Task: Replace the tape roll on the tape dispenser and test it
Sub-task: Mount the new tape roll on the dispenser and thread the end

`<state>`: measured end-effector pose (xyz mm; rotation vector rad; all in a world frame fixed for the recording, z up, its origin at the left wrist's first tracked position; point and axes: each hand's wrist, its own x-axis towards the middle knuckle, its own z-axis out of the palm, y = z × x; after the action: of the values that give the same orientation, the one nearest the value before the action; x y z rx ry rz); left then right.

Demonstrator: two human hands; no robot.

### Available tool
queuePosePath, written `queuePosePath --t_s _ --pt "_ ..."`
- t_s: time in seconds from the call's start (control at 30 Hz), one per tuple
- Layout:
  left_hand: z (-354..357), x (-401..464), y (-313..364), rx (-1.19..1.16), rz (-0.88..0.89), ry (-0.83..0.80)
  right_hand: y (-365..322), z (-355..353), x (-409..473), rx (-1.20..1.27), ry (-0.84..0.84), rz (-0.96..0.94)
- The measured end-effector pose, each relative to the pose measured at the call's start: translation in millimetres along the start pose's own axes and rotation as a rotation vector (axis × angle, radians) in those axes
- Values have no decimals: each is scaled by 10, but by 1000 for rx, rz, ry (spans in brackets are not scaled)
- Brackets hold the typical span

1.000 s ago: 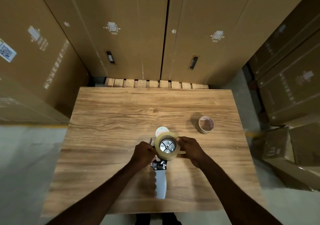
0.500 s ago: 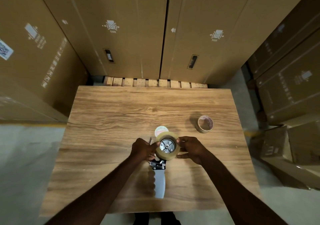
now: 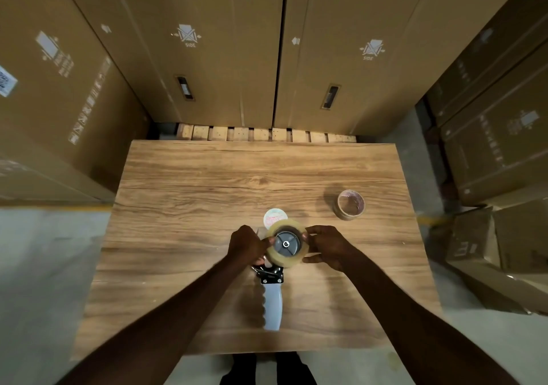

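A clear-tan roll of packing tape is seated on the grey hub of a tape dispenser with a pale grey ribbed handle, which is laid flat on the wood-grain desk. The roll's left edge is pinched by the left hand, and its right edge is gripped by the curled fingers of the right hand. A spent brown cardboard tape core is seen well apart to the right.

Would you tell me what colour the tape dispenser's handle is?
Pale blue-grey, with a black bracket above; the dispenser handle shows best in the head view.
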<state>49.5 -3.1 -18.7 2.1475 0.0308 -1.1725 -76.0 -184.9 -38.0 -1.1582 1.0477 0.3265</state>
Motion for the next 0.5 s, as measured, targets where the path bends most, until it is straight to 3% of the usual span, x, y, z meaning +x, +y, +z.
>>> queuePosePath --t_s 0.3,0.5 --pt "217 -93 155 286 95 99 60 -37 62 -35 80 32" --pt "136 -26 95 273 69 127 68 -56 -44 72 -85 44"
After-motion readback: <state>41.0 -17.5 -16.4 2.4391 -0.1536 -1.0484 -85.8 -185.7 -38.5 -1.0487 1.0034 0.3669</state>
